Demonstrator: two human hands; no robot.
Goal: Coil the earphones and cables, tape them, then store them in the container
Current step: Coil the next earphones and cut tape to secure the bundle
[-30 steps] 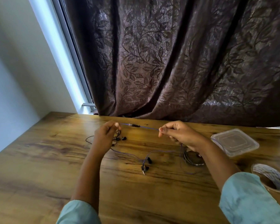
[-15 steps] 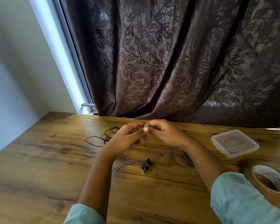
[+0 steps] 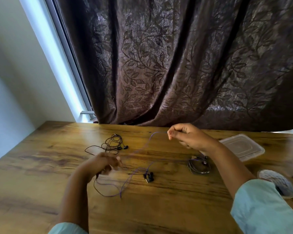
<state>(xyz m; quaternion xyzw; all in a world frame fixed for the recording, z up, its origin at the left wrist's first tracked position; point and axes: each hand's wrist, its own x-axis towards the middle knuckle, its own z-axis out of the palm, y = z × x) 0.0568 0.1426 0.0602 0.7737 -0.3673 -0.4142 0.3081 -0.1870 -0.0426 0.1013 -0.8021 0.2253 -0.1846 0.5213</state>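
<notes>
Right hand (image 3: 189, 137) pinches purple earphone cable (image 3: 149, 141) — left hand (image 3: 103, 164) grips it, blurred.

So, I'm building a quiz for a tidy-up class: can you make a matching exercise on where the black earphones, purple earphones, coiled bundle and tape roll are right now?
Things:
1 black earphones
2 purple earphones
3 coiled cable bundle
4 tape roll

Places:
A next to the right sleeve
B cable pinched by the right hand, running to the left hand
C loose tangle on the table, beyond the left hand
D beside the right forearm

Pairs: 1-C, 2-B, 3-D, 4-A
</notes>
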